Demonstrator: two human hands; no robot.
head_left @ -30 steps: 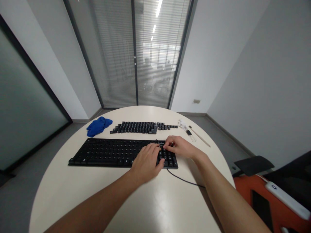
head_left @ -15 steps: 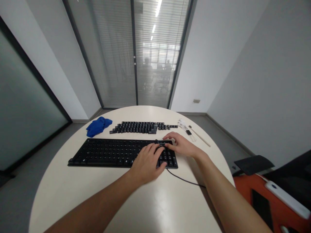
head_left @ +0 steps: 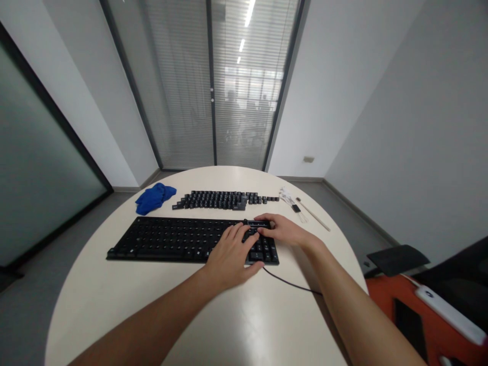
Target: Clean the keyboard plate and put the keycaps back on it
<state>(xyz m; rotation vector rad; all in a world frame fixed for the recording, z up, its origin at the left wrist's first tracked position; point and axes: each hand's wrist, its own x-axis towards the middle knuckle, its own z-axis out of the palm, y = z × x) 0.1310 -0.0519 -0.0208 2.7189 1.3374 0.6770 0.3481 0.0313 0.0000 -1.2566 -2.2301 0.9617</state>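
Note:
A black keyboard (head_left: 171, 239) lies flat on the table, bare of keycaps over most of its left and middle parts, while keys show in the number pad at its right end. My left hand (head_left: 231, 256) rests over the right part of the keyboard, fingers stretched forward and the thumb spread out near the front edge. At the back right corner, my right hand (head_left: 284, 230) touches the keyboard with thumb and index finger apart. The fingertips of both hands are close together, and what lies right under them is hidden.
Behind the keyboard stand rows of loose black keycaps (head_left: 213, 200). A crumpled blue cloth (head_left: 154, 198) lies back left. Back right are a wire keycap puller (head_left: 296, 208) and a thin brush (head_left: 314, 214). A black cable (head_left: 285, 280) runs right. An orange chair (head_left: 385, 300) holds a phone and a white power strip.
My right index finger and thumb have shifted slightly on the keyboard's back right corner. My left thumb has moved slightly to the right and forward-down. The keyboard stays in place.

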